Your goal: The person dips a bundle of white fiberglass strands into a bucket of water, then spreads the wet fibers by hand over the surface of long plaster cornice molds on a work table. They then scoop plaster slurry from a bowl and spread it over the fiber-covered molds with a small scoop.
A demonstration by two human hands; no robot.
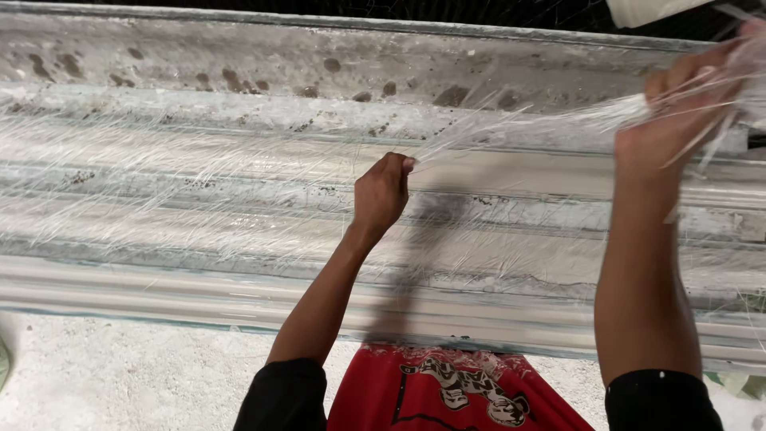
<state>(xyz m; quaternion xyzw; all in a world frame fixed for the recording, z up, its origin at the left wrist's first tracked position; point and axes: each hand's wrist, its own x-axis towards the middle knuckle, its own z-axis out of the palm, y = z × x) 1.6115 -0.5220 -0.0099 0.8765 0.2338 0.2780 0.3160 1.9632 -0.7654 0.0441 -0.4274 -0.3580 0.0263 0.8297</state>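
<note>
A long moulded white form (199, 199) with ridges runs across the view, covered by thin white glass fibre strands (159, 160). My left hand (381, 194) is closed in a fist above the middle of the form, pinching one end of a bundle of fibres (527, 124). That bundle stretches up and to the right into my right hand (682, 108), which is raised at the upper right and closed on a clump of the same fibres. The bundle hangs taut between both hands, just above the form.
The form's back wall (319, 60) is grey with dark brown spots. Its smooth front lip (159, 295) runs along the near side. Below it lies a pale speckled floor (120, 375). My red printed shirt (447, 391) shows at the bottom.
</note>
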